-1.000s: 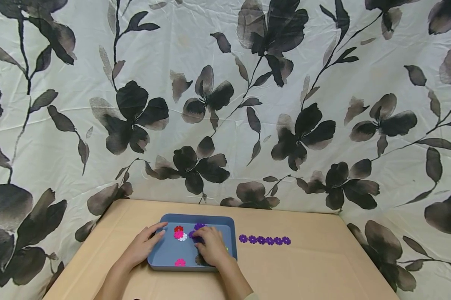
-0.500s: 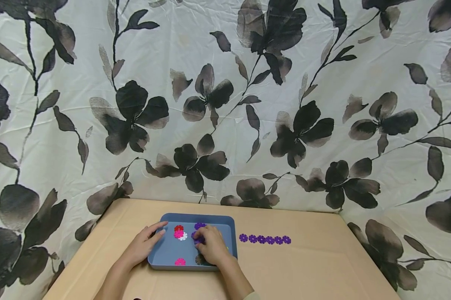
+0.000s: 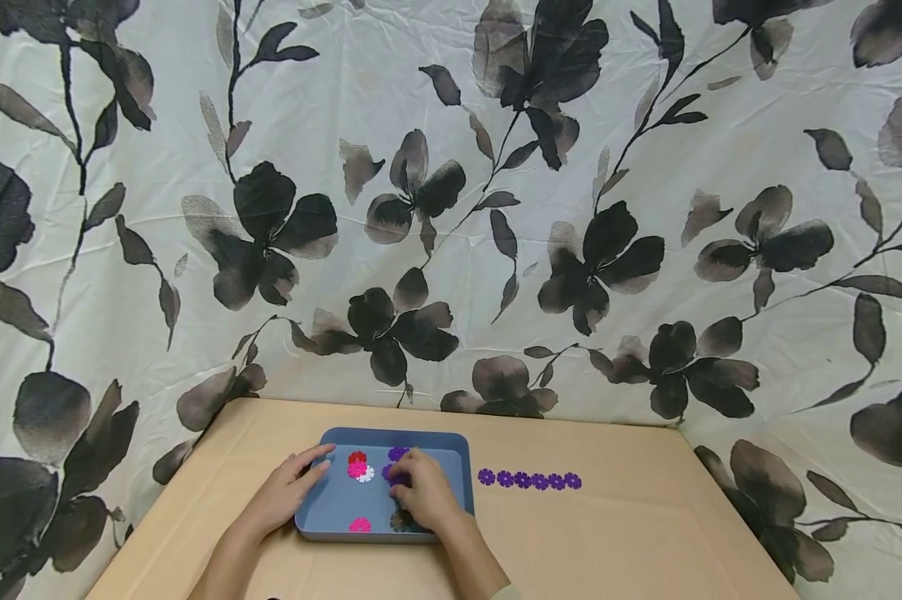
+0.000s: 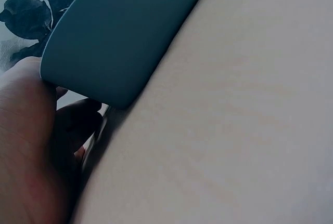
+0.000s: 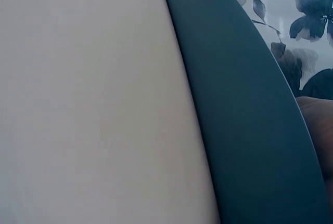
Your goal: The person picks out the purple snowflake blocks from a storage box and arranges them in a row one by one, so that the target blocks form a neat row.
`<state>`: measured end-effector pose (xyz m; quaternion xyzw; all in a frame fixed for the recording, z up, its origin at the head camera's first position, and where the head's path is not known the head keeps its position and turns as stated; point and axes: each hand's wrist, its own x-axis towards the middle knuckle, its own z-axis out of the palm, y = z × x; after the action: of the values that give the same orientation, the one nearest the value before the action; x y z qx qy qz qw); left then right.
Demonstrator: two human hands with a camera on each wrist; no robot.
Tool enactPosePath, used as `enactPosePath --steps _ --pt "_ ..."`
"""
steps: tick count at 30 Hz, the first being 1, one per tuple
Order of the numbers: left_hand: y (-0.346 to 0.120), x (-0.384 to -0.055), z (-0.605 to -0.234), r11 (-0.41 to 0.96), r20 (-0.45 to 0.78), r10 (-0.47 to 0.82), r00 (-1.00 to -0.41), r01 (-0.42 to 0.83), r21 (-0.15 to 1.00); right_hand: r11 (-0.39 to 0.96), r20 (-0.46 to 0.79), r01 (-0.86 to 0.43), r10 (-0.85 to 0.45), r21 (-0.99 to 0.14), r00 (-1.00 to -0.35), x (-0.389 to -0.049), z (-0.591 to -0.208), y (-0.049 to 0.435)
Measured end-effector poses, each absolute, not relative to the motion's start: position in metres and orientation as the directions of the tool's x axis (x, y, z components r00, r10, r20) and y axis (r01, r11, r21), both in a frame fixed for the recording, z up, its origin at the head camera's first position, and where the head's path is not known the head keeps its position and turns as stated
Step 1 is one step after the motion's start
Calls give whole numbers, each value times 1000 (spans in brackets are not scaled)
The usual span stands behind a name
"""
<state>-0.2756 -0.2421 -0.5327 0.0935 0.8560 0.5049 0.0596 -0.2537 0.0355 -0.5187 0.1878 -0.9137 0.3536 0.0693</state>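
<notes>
Six purple flowers [image 3: 522, 480] are lining the desk [image 3: 608, 542] at the tray's [image 3: 318, 510] three o'clock; loose flowers [image 3: 360, 525] are waiting inside. Our left hand [image 3: 286, 492] is resting, fingers apart, at its nine o'clock; whether our right hand [image 3: 425, 493] is pinching one inside, we cannot tell.

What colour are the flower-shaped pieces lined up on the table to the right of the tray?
The flower-shaped pieces are purple, seen best in the head view.
</notes>
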Motion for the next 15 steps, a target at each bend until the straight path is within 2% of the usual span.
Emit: enactPosePath --steps 8,15 --pt "-235 -278 -532 486 0 200 -980 99 869 655 270 -374 -259 -656 -927 -261 -502 55" --pt "-230 -281 -535 486 11 183 -983 100 868 632 332 -425 -268 -648 -905 -268 -492 76"
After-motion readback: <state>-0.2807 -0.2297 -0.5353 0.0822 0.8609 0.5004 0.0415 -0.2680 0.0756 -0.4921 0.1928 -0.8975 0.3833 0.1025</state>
